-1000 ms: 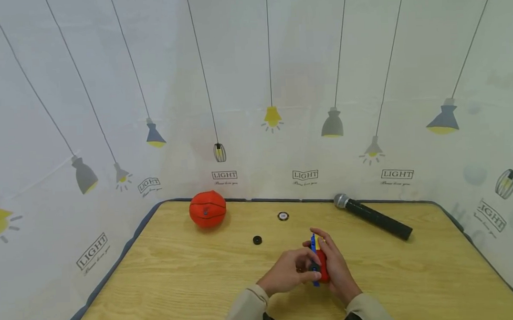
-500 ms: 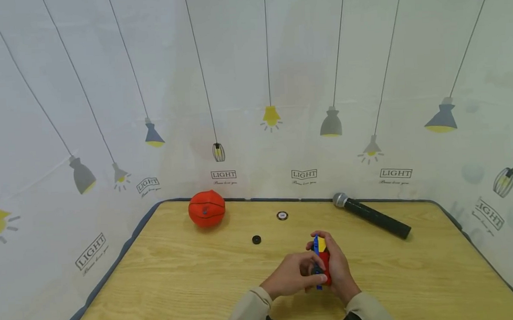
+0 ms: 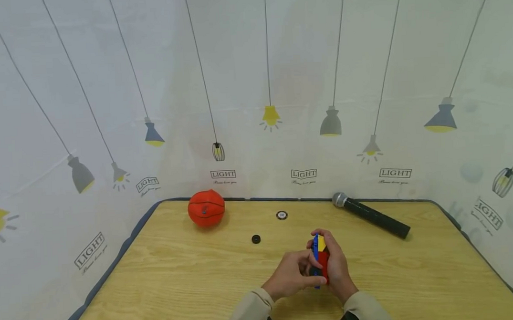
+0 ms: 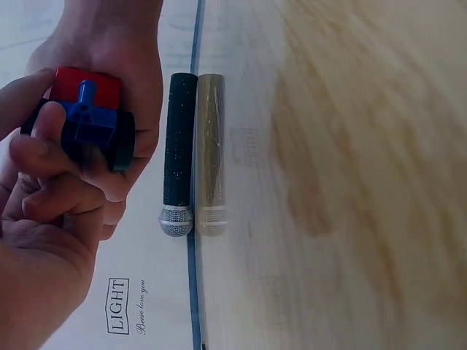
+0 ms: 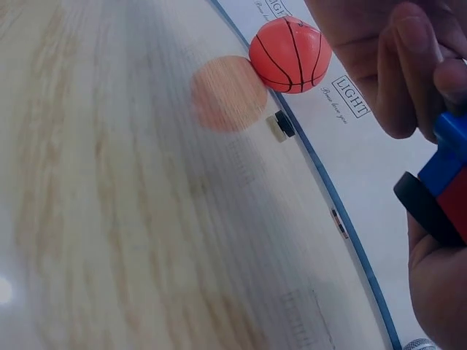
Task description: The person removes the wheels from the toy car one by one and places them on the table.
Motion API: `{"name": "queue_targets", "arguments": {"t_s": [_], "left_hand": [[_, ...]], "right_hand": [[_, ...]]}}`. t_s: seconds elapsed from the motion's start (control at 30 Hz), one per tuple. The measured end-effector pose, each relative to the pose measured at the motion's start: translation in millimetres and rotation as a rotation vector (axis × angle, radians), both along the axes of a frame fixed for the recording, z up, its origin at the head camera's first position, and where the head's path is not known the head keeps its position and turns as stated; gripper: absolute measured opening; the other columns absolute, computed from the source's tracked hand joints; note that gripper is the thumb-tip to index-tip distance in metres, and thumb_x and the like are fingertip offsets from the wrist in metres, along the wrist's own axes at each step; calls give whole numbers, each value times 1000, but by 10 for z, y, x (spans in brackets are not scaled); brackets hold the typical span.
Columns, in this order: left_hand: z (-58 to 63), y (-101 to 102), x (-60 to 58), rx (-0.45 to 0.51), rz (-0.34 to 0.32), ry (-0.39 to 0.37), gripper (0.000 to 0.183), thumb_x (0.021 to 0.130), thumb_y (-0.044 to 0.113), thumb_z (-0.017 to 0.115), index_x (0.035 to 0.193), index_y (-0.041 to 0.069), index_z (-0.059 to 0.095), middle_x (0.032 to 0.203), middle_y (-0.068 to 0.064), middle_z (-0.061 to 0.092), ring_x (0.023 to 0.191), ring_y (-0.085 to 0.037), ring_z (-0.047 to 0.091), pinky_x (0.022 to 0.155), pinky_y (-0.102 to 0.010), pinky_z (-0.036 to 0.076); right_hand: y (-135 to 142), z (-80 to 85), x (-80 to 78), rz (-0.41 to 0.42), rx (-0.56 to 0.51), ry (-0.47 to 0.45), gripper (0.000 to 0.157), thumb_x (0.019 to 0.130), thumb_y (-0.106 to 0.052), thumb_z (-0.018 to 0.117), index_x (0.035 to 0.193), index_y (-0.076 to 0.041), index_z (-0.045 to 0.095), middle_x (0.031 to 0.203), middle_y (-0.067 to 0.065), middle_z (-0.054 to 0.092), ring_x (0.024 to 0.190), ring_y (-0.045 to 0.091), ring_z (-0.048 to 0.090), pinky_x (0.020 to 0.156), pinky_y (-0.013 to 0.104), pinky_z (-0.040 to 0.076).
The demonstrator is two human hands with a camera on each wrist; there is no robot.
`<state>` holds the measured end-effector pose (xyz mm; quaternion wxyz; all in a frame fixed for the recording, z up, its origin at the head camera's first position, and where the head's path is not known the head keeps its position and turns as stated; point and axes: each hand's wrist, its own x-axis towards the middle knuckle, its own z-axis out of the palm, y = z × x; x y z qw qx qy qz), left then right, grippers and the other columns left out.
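A toy car (image 3: pixel 324 259) with a blue underside, red and yellow body and black wheels is held above the table's near part. My right hand (image 3: pixel 339 268) grips its body from the right, fingers wrapped over the far end. From the left, my left hand (image 3: pixel 287 274) pinches the near end around a black wheel (image 4: pixel 125 142), with thumb and fingers against the blue underside. In the left wrist view a blue peg (image 4: pixel 87 92) sticks up from the chassis. Fingers hide part of the wheels. Farther off lies a loose black wheel (image 3: pixel 256 239).
The wooden table (image 3: pixel 167 278) has a red basketball-patterned ball (image 3: pixel 206 208) at its back left. A poker chip (image 3: pixel 282 215) lies at back centre, and a black microphone (image 3: pixel 377 217) with silver head at back right. A white printed curtain (image 3: pixel 240 75) surrounds the table.
The toy car has tilted slightly, showing more of its yellow and red body, and both hands have shifted a little. My left fingers stay at the near wheel. Objects on the table stay put.
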<state>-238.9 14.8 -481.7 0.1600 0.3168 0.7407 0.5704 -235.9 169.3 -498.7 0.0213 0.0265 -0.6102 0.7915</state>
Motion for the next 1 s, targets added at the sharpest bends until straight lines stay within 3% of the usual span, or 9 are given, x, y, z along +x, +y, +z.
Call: {"name": "queue_targets", "arguments": {"t_s": [0.4,0.53,0.63,0.77,0.83,1.0], "left_hand": [[7,2,-3,-40,57,49,23,84,18,82,86,8,61,69,10,52,56,1,45,51,-16,37],[27,5,19,-55,80,164,20,86,14,79,81,8,61,64,7,52,52,2,42,49,-15,36],[67,-20,15,-51,74,211,15,89,16,76,84,9,64,64,1,60,51,2,48,48,-16,41],[95,-134,-57,8,50,77,17,93,19,72,103,7,65,76,-12,71,58,-6,61,54,-27,53],[91,-209,-105,28,37,1,23,95,18,70,113,6,63,83,-17,73,63,-9,64,61,-34,56],[60,-351,-188,17,10,-52,23,100,16,62,123,15,63,94,-15,75,72,-9,69,71,-37,57]], "right_hand": [[-41,-3,-8,-11,44,42,48,110,-46,15,129,-9,39,102,3,53,73,11,53,65,27,52],[17,-36,-18,-68,145,8,42,111,-42,16,128,-12,41,103,3,51,76,10,52,67,24,51],[89,-66,-11,-113,133,-42,41,111,-40,16,127,-12,41,101,1,52,76,10,51,65,22,49],[158,-68,4,-80,62,-48,48,110,-47,15,130,-11,39,100,-1,54,67,10,49,60,23,48],[176,-48,6,-68,84,-44,48,109,-50,15,129,-14,39,101,-2,54,68,9,50,62,25,50],[205,11,9,-96,103,-79,43,109,-50,16,125,-20,42,101,-2,54,68,10,50,63,26,51]]}}
